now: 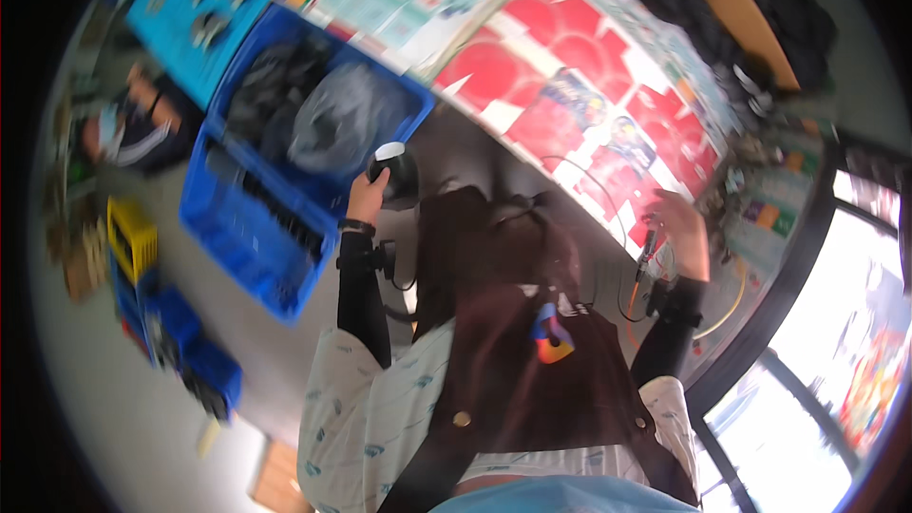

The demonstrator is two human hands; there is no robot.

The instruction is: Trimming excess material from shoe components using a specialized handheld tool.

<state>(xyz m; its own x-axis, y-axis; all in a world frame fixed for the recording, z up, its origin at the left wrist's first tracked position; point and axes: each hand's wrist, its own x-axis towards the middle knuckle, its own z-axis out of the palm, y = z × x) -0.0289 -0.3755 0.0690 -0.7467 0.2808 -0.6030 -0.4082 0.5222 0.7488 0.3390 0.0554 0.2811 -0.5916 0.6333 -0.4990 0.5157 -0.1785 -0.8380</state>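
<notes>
My left hand (366, 198) is closed round the side of a glossy black rounded object (403, 185) with a white patch on top; its exact kind does not show. It is held beside the dark brown apron (532, 361), near the corner of a blue crate (313, 237). Over the right end of the workbench, my right hand (682, 237) has its fingers stretched out and slightly bent, blurred by motion. Close to it is a dark slim tool (648, 249) on a cable, and I see no grip on it.
Clear and black plastic bags (337, 119) fill the crate's back part; dark pieces lie nearer. Red and white sheets (570, 66) cover the workbench. Another person (142, 128) is at the far left by a blue table (180, 14). Yellow (131, 236) and blue bins (209, 370) stand on the floor.
</notes>
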